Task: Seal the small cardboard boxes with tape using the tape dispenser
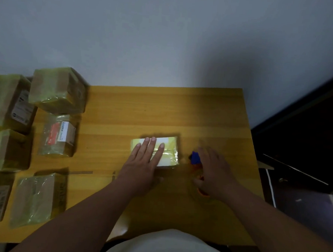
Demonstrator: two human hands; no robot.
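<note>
A small rectangular cardboard box (161,151), glossy with yellowish tape, is pressed flat at mid-table (162,110) by the left hand (142,167), fingers straight. The blurred right hand (214,172) seemingly grasps the blue-and-orange tape dispenser (195,158) just beside it.

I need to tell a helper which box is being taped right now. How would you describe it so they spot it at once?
On the yellow wooden table, skip the taped boxes piled along its left edge. The box lies alone near the middle, under the flat left hand. It alone has a pale, whitish top, with the blue tape dispenser just to its right.
</note>
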